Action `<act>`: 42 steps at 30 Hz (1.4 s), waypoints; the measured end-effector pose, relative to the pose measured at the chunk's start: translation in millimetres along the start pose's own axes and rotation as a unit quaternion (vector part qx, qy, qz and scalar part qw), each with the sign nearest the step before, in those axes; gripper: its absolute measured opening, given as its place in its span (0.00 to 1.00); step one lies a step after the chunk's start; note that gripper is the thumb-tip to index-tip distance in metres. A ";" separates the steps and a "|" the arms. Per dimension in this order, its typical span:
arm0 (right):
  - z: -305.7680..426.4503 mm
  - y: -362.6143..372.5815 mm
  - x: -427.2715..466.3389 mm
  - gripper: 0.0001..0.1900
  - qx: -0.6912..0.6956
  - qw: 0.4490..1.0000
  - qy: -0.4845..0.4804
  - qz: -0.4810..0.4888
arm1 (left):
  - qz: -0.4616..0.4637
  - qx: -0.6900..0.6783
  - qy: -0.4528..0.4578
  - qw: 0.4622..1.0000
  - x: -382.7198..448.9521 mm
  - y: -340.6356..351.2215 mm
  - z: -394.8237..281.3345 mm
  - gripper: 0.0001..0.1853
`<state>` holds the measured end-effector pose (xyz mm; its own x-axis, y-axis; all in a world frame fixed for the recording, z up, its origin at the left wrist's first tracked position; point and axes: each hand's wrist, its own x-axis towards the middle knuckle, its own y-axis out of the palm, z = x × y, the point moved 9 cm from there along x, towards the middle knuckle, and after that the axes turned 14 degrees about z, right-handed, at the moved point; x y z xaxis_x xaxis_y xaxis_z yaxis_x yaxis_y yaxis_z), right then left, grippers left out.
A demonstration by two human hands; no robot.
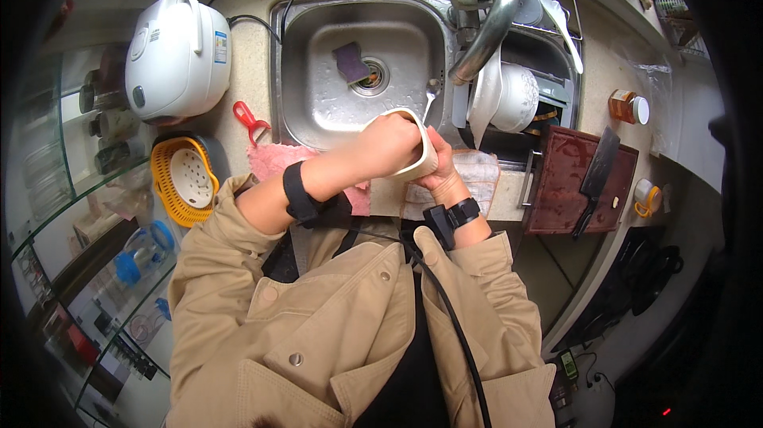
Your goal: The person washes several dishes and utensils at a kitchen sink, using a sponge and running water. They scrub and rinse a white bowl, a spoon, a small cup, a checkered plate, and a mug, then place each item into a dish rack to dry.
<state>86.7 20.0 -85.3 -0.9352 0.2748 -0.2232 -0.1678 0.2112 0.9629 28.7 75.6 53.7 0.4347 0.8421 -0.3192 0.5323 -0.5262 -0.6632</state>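
Note:
A cream-coloured bowl or cup (427,154) is tilted over the near right edge of the steel sink (322,124). Around its outer right side curls my right hand (440,160), gripping it. My left hand (398,140) reaches into its mouth; the fingertips are hidden, and whether they hold anything cannot be seen. In the sink, a purple sponge (351,63) lies partly over the drain (377,77), where small orange scraps show. A metal spoon (431,91) rests by the basin's right wall, just beyond the bowl.
A white rice cooker (179,58), red peeler (249,123) and yellow colander (158,174) are left. Pink cloth (277,160) and checked cloth (477,174) lie in front. The faucet (492,28) arches over white dishes (515,97). A cleaver (599,166) rests on a dark red board (551,189).

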 end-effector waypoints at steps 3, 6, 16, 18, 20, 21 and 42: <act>4.2 1.5 -0.7 0.29 -0.009 1.000 0.003 0.025 | 0.106 -0.173 0.006 0.979 1.6 9.3 0.6 0.08; 10.9 3.5 -0.6 0.30 -0.034 0.999 -0.013 0.036 | 0.102 -0.191 0.069 0.974 -2.0 -11.3 -16.0 0.08; 9.3 39.7 -0.5 0.35 0.035 0.984 -0.037 0.169 | -0.068 -0.066 0.070 0.993 -41.6 -101.0 -30.5 0.13; 12.1 28.5 1.0 0.30 0.033 0.992 -0.067 0.098 | -0.067 -0.054 0.065 0.994 -31.6 -83.5 -35.8 0.14; 12.0 22.3 1.1 0.30 0.069 0.992 -0.083 0.061 | 0.038 0.000 0.022 0.999 -13.4 -43.8 -35.2 0.10; 11.9 18.7 0.0 0.30 0.078 0.992 -0.086 0.042 | 0.095 0.027 0.001 0.995 -6.0 -24.9 -31.4 0.08; 35.9 40.4 -1.2 0.24 -0.194 0.980 0.010 0.040 | 0.038 0.011 0.174 0.984 -2.1 6.3 -37.2 0.17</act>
<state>92.2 61.9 -51.6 -0.9555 0.2569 -0.1448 -0.1954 -0.1836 0.9634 58.2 66.1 75.4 0.6968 0.7071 -0.1205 0.4741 -0.5801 -0.6623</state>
